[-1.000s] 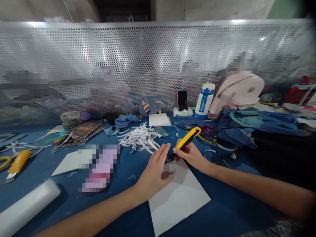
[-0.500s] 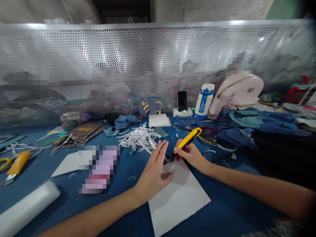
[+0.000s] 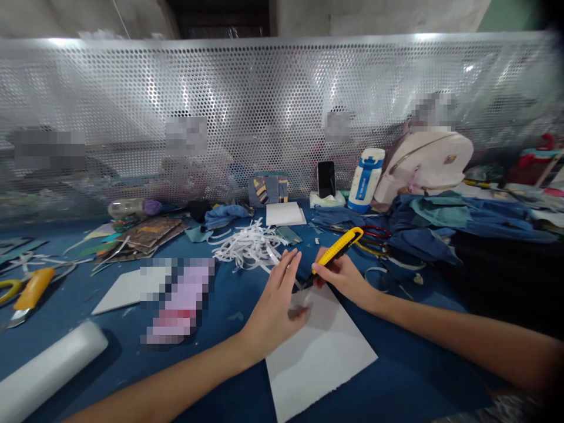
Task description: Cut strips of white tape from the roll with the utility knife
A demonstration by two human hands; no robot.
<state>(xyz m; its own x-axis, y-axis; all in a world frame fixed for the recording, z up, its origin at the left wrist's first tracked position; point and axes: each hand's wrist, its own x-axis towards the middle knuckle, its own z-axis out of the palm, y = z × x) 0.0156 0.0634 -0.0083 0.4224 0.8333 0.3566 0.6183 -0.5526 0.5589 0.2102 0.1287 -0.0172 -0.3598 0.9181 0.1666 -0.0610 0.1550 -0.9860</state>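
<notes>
A yellow box cutter is gripped in my right hand, with its body slanting up to the right and its tip down by the far corner of a white paper sheet. My left hand lies on the left side of that sheet, fingers stretched forward and thumb apart. The fingertips of both hands are close together near the sheet's far corner. The blade's tip is too small and shaded to make out clearly. Just beyond my left fingertips is a heap of thin white paper strips.
Yellow-handled scissors and a white rounded block lie on the left of the blue table. At the back are a phone, a bottle and a pale backpack. Blue cloth is piled at right, before a perforated metal partition.
</notes>
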